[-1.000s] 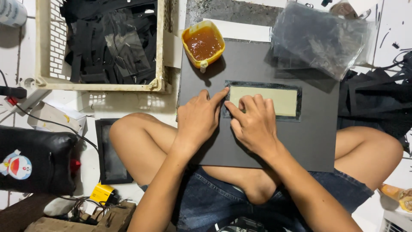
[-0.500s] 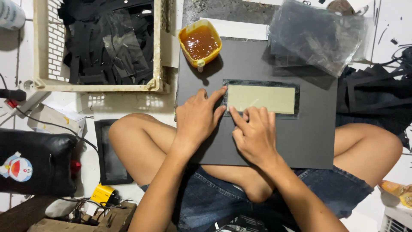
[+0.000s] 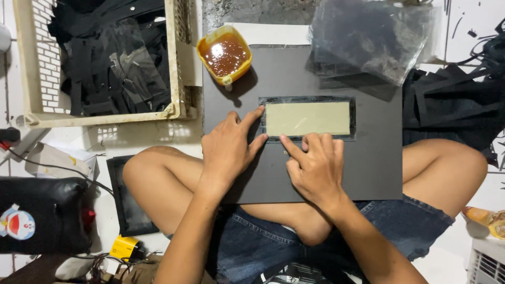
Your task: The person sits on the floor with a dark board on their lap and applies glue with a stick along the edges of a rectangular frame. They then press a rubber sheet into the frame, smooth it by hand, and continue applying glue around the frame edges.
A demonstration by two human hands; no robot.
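Far left: a black case (image 3: 44, 215) with a cartoon sticker is sitting on the floor, cables running past it, and a small yellow gadget (image 3: 125, 246) is lying near your left knee.

Upper left: a cream crate (image 3: 176, 63) is holding black strips and clear film.

Just right of the crate, an orange tub (image 3: 224, 53) of brown glue is resting on the top left corner of the dark board (image 3: 368, 168). You are balancing that board across your crossed legs.

Your left hand (image 3: 227, 150) is lying flat on the board, palm down, fingers loosely spread and gripping nothing. The forefinger is reaching up to the left end of the panel, touching its black border at the upper corner.

The panel (image 3: 307, 118), a pale tan rectangle inside a black frame, is lying flat on the upper middle of the board, long side running left to right.

Your right hand (image 3: 315, 168) is resting just below the panel, fingers curled slightly and close together, holding nothing. The forefinger tip is pressing the lower black edge near the left end; the other fingertips are touching the same lower edge.

Upper right: a clear bag (image 3: 371, 39) of dark sheets is overlapping the board's top right corner.

Far right: black scraps (image 3: 457, 105) are piling up beside your right knee, and an orange packet (image 3: 481, 216) is lying by a white grille (image 3: 486, 263).
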